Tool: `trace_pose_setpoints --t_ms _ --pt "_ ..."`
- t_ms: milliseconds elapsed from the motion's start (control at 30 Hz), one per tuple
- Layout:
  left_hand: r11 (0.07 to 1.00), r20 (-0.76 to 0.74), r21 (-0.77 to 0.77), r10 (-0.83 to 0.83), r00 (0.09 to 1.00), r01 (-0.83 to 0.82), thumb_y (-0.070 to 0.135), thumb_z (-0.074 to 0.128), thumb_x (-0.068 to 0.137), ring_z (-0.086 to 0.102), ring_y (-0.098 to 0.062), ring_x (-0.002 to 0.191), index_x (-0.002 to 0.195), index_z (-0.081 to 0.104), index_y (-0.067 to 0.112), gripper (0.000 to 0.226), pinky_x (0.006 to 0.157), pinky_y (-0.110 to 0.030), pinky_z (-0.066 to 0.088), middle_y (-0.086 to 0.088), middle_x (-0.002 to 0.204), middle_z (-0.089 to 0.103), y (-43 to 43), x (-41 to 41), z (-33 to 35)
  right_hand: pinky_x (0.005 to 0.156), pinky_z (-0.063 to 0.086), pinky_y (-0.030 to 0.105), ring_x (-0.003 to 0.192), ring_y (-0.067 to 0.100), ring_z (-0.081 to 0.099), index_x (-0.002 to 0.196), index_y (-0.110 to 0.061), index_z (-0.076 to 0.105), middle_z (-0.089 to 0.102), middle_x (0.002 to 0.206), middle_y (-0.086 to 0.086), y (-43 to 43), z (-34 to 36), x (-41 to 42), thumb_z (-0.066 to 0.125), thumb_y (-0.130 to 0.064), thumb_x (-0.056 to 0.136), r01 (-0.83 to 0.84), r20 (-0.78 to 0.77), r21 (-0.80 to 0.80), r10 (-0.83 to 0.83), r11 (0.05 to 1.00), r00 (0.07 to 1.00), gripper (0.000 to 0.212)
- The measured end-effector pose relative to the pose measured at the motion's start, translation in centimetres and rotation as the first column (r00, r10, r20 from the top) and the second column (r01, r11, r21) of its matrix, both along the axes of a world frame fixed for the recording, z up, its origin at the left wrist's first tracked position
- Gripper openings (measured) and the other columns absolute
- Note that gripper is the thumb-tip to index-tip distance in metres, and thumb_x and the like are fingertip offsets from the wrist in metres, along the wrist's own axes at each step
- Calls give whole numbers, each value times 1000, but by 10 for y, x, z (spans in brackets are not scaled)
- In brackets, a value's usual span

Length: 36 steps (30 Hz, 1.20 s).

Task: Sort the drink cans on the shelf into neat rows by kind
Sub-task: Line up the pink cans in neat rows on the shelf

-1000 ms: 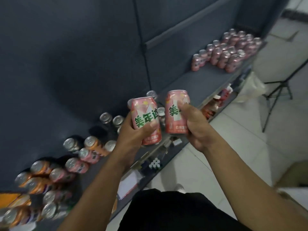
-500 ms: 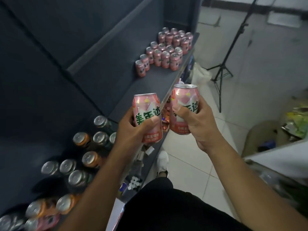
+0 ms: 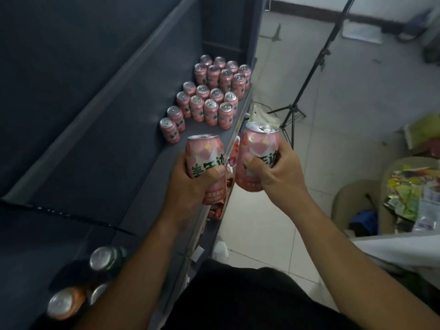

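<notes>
My left hand (image 3: 190, 186) grips a pink drink can (image 3: 204, 153) upright over the front edge of the dark grey shelf (image 3: 123, 167). My right hand (image 3: 278, 172) grips a second pink can (image 3: 259, 144) just to its right, off the shelf edge. Several matching pink cans (image 3: 209, 96) stand in rows at the far end of the shelf, a short way beyond both hands. At the near left stand mixed cans, one green (image 3: 107, 258) and one orange (image 3: 66, 303), partly hidden by my left forearm.
A black tripod stand (image 3: 309, 86) rises from the tiled floor right of the shelf. A beige bin (image 3: 352, 201) and a heap of colourful packets (image 3: 414, 194) are at the right. A lower shelf holds red packets (image 3: 215, 213) under my left hand.
The view has swung right along the shelf. Both hands have carried their pink cans closer to the pink rows, and the mixed cans have slipped to the lower left corner.
</notes>
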<state>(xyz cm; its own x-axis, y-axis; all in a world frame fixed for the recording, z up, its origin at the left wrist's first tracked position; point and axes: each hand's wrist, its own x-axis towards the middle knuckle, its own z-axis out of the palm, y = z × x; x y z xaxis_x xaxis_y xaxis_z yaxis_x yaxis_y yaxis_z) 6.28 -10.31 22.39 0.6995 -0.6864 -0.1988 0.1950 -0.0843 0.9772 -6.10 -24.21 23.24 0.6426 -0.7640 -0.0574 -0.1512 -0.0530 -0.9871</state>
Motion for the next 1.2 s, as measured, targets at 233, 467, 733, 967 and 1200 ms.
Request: trace_pose_setpoints --t_ms 233,467,733,967,1200 --pt "998 43 -41 -52 998 54 41 83 59 74 -10 90 112 63 28 59 72 -23 57 8 98 76 -56 61 2 88 58 25 104 -1 66 133 -23 57 67 113 -19 -58 -9 59 82 -35 84 13 -14 -83 -14 997 1000 56" --pt "999 -51 -13 31 998 -32 42 75 66 72 -18 87 112 68 21 50 71 -30 58 -1 94 74 -109 102 -13 88 60 28 108 5 66 131 -18 59 68 119 -7 -128 -24 111 78 -31 89 -109 1 -45 109 993 994 48" --pt "957 -1 16 291 957 -291 34 83 60 70 -11 88 113 66 23 56 72 -27 58 2 97 73 -191 123 -13 85 60 56 98 33 74 115 -15 65 74 110 16 -223 -17 181 68 -30 97 -302 78 342 293 890 953 23" --pt "824 78 86 555 828 -560 30 88 68 70 -34 111 136 51 10 80 85 -44 62 -18 124 68 -225 133 -25 81 61 37 86 15 69 105 -20 62 72 95 5 -273 -4 224 78 -5 86 -618 114 310 617 723 779 29" --pt "707 24 121 699 714 -696 35 86 65 73 -25 102 127 59 16 71 79 -33 60 -11 115 72 -221 143 -38 73 58 23 78 3 68 105 -22 59 71 86 -7 -273 -19 261 77 -11 89 -657 69 276 667 702 742 26"
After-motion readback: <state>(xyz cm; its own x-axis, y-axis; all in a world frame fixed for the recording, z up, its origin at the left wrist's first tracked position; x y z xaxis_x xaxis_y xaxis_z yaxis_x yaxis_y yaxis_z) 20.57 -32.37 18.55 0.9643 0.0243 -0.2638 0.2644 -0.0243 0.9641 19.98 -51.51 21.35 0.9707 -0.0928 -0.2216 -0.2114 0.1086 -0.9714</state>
